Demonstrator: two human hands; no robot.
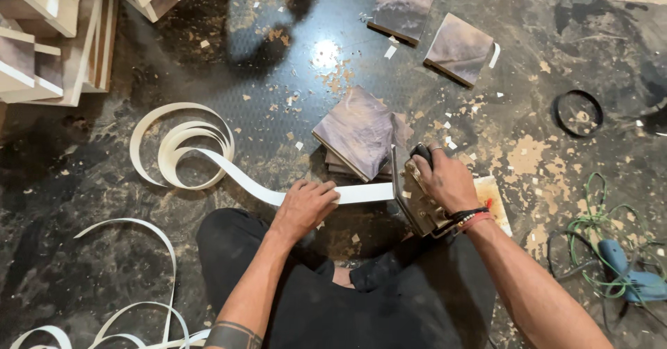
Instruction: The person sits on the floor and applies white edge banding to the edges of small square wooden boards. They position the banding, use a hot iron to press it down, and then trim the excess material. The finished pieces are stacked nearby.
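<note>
Item: long cream-white flexible edging strip (229, 172), centre frame, coiled at left on the dark dusty floor (104, 252). My left hand (303, 206) presses it flat; my right hand (445, 182) grips the worn boxy metal trimmer (417, 206). I judge steady tension keeps the feed square. Adjacent: stacked purple-grey laminate squares (358, 133).

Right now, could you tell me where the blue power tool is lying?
The blue power tool lies on the floor at the far right of the head view, beside tangled green cable, beyond the right hand.
</note>
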